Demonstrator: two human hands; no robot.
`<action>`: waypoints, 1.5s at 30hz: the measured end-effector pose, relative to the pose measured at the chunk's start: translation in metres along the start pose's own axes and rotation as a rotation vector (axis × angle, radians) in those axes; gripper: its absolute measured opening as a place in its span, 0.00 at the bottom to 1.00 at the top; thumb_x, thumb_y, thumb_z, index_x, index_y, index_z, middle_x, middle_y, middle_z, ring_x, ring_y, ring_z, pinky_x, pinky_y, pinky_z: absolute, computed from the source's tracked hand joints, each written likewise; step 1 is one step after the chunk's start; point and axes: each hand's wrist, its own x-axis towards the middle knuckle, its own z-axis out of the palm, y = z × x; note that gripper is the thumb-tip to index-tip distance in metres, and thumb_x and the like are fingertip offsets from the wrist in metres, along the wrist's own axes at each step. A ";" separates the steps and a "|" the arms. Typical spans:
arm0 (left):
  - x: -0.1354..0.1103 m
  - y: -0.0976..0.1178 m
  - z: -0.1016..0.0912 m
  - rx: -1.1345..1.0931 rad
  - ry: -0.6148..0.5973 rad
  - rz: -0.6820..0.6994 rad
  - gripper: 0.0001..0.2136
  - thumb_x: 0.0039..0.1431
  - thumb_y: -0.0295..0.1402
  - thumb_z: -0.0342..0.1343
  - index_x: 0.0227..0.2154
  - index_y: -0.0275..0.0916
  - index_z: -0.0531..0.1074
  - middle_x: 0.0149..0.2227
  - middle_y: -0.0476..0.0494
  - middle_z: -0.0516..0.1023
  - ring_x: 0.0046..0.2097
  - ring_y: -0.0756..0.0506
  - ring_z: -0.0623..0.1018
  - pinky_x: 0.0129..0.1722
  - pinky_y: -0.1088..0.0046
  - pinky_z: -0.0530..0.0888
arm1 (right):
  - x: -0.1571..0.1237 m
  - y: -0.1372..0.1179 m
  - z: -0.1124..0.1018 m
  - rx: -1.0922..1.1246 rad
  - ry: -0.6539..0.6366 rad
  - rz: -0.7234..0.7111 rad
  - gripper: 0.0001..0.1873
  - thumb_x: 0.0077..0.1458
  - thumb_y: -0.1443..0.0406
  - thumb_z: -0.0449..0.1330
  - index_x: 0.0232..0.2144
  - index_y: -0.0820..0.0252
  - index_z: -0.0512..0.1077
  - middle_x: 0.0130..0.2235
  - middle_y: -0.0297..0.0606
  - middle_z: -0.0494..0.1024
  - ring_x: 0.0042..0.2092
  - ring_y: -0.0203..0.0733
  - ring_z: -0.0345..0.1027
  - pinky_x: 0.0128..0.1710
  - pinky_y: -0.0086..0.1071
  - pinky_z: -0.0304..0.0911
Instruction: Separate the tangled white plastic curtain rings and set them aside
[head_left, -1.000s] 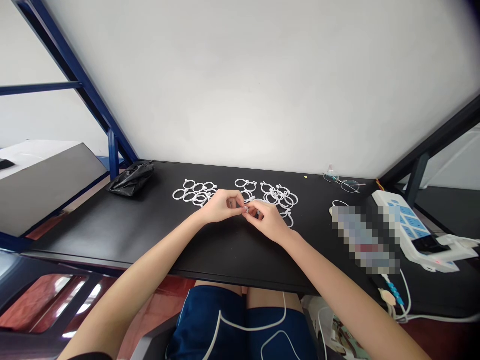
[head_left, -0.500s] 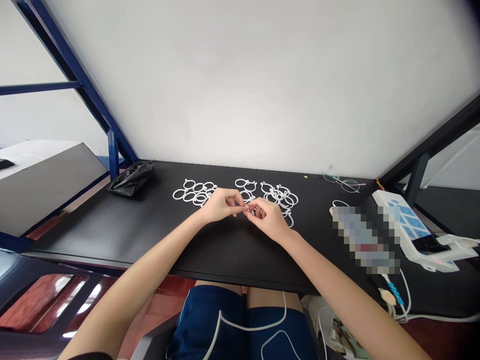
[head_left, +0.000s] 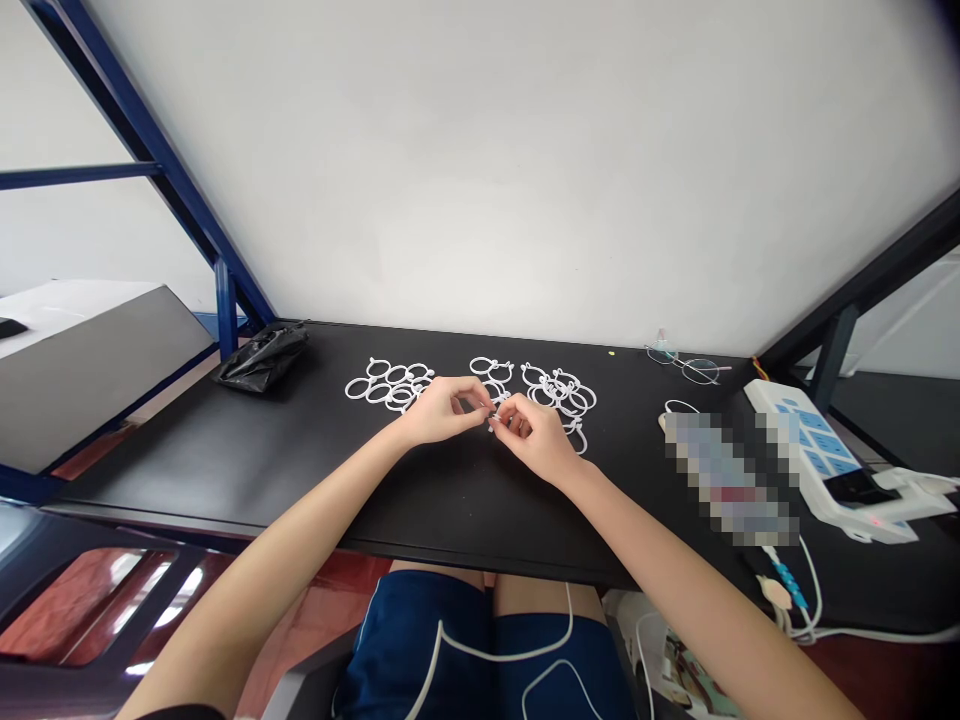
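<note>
left hand (head_left: 444, 412): pinching | right hand (head_left: 534, 438): pinching | fingertips (head_left: 491, 410): meeting

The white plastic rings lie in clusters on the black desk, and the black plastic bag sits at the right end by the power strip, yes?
No: the head view puts the black plastic bag at the left end of the black desk, far from the power strip. The white plastic rings are as stated.

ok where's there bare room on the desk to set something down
The black desk shows bare between the black plastic bag and the left hand, and along the front edge. Crowded around the white plastic rings by the right hand, and by the power strip.
</note>
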 end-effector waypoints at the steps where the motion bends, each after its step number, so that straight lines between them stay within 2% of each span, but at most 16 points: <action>1: 0.000 0.000 0.000 0.022 -0.013 0.013 0.07 0.54 0.27 0.56 0.36 0.35 0.74 0.38 0.42 0.79 0.40 0.46 0.79 0.26 0.80 0.72 | 0.000 0.000 0.000 0.007 0.004 0.004 0.04 0.57 0.65 0.59 0.31 0.56 0.65 0.28 0.32 0.73 0.24 0.33 0.66 0.24 0.28 0.64; 4: -0.001 0.000 0.000 0.023 -0.122 0.042 0.16 0.51 0.25 0.54 0.44 0.38 0.70 0.48 0.40 0.75 0.48 0.44 0.76 0.27 0.81 0.73 | -0.001 -0.001 -0.001 0.025 0.017 0.017 0.05 0.59 0.63 0.57 0.33 0.56 0.64 0.29 0.33 0.73 0.25 0.34 0.67 0.25 0.29 0.64; 6: -0.001 -0.001 0.000 0.009 -0.201 0.038 0.19 0.52 0.27 0.57 0.49 0.39 0.68 0.52 0.39 0.72 0.49 0.44 0.75 0.28 0.80 0.73 | -0.001 0.000 -0.001 0.047 0.008 0.028 0.05 0.61 0.62 0.56 0.34 0.56 0.63 0.30 0.34 0.74 0.26 0.36 0.68 0.25 0.30 0.64; 10: 0.000 -0.003 0.001 0.015 -0.204 0.009 0.23 0.55 0.37 0.60 0.53 0.41 0.64 0.47 0.40 0.75 0.44 0.45 0.76 0.28 0.79 0.72 | 0.000 -0.001 -0.001 0.103 -0.016 0.044 0.07 0.63 0.59 0.53 0.36 0.56 0.62 0.30 0.35 0.74 0.26 0.37 0.69 0.26 0.30 0.65; 14: 0.001 -0.003 0.000 0.020 -0.196 -0.013 0.21 0.54 0.43 0.61 0.48 0.38 0.70 0.38 0.45 0.75 0.37 0.49 0.75 0.27 0.79 0.70 | 0.000 -0.002 -0.003 0.110 -0.003 0.061 0.09 0.64 0.58 0.52 0.35 0.56 0.61 0.29 0.34 0.72 0.25 0.36 0.67 0.25 0.31 0.64; 18: 0.003 -0.003 -0.001 0.007 -0.105 -0.046 0.20 0.52 0.46 0.62 0.42 0.36 0.73 0.34 0.47 0.72 0.33 0.51 0.71 0.27 0.78 0.69 | 0.000 -0.003 -0.005 0.097 0.012 0.054 0.10 0.66 0.57 0.50 0.35 0.56 0.61 0.27 0.34 0.72 0.25 0.37 0.66 0.25 0.31 0.63; 23: 0.002 -0.003 -0.002 -0.075 -0.060 -0.098 0.20 0.55 0.47 0.59 0.42 0.35 0.72 0.30 0.50 0.67 0.28 0.53 0.68 0.26 0.77 0.70 | 0.000 -0.002 -0.005 0.092 -0.017 0.034 0.11 0.66 0.57 0.49 0.35 0.56 0.62 0.30 0.34 0.74 0.25 0.36 0.67 0.26 0.30 0.63; 28: 0.002 0.000 0.001 -0.149 -0.081 -0.080 0.19 0.58 0.47 0.56 0.42 0.36 0.70 0.30 0.51 0.62 0.30 0.52 0.68 0.27 0.76 0.73 | 0.000 -0.003 -0.006 0.049 -0.048 0.017 0.16 0.69 0.57 0.43 0.31 0.56 0.61 0.27 0.33 0.72 0.24 0.35 0.65 0.28 0.31 0.62; 31: 0.003 0.000 0.002 -0.184 -0.075 -0.072 0.18 0.59 0.47 0.55 0.41 0.36 0.70 0.31 0.50 0.63 0.32 0.52 0.68 0.28 0.76 0.75 | 0.000 -0.004 -0.007 0.038 -0.065 0.024 0.18 0.69 0.58 0.41 0.28 0.56 0.59 0.24 0.32 0.69 0.24 0.35 0.64 0.29 0.31 0.61; 37: 0.003 0.001 0.000 -0.200 -0.111 -0.062 0.18 0.61 0.47 0.53 0.39 0.35 0.70 0.34 0.48 0.67 0.30 0.53 0.70 0.29 0.75 0.76 | -0.001 -0.006 -0.006 0.047 -0.102 0.043 0.18 0.69 0.57 0.41 0.27 0.55 0.56 0.23 0.31 0.67 0.23 0.35 0.63 0.27 0.31 0.60; 45: 0.003 0.000 0.002 -0.198 -0.153 -0.066 0.17 0.60 0.46 0.54 0.40 0.35 0.70 0.33 0.49 0.67 0.31 0.52 0.70 0.28 0.76 0.75 | -0.001 -0.005 -0.008 0.040 -0.060 0.027 0.19 0.69 0.55 0.40 0.28 0.55 0.56 0.22 0.30 0.67 0.23 0.36 0.62 0.26 0.32 0.60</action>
